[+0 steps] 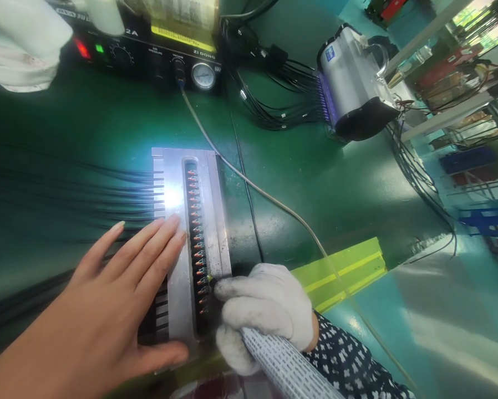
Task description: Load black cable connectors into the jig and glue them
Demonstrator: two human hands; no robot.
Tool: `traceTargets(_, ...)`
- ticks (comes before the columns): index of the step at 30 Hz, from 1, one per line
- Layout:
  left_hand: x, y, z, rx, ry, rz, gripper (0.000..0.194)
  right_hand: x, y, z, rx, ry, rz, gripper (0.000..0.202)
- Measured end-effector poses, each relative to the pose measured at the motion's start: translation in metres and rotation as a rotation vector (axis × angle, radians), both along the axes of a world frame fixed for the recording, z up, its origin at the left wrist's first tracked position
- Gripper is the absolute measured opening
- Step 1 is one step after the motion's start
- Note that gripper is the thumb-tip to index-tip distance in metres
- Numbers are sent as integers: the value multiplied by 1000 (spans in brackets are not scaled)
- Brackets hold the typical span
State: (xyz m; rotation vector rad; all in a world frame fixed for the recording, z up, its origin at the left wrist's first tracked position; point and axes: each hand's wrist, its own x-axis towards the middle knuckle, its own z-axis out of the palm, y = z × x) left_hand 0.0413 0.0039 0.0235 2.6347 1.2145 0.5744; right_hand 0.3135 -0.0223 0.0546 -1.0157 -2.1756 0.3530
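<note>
Black control box [140,71]: "2A", "VACUUM", "ZI DONG"; blue label [330,53] on silver machine [351,69] unreadable.

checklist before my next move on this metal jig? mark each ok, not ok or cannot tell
1. Left hand resting on the metal jig: ok.
2. Row of orange-tipped contacts visible in the slot: ok.
3. Dark tip, at the right hand's fingers, touching a contact: cannot tell, too small.
4. Gloves on both hands: not ok, the left is bare.
5. Thin hose plugged into the control box: ok.
6. Gauge reading: cannot tell, too blurred.
</note>
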Motion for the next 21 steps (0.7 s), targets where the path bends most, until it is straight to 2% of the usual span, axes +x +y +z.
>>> traceTargets(6, 0, 0, 0, 1, 5, -2, 129, -6, 0, 7, 16, 76, -48, 6)
traceTargets(12, 1, 0, -1, 3, 4, 0, 127, -1, 1, 5, -9, -17, 35, 19)
traceTargets(15, 0, 0, -1, 8, 13, -1, 129, -2, 2, 7, -41, 6, 80, 18)
traceTargets(21, 0, 1, -1, 14, 21, -9, 128, -3, 2, 8, -27, 70, 25, 11)
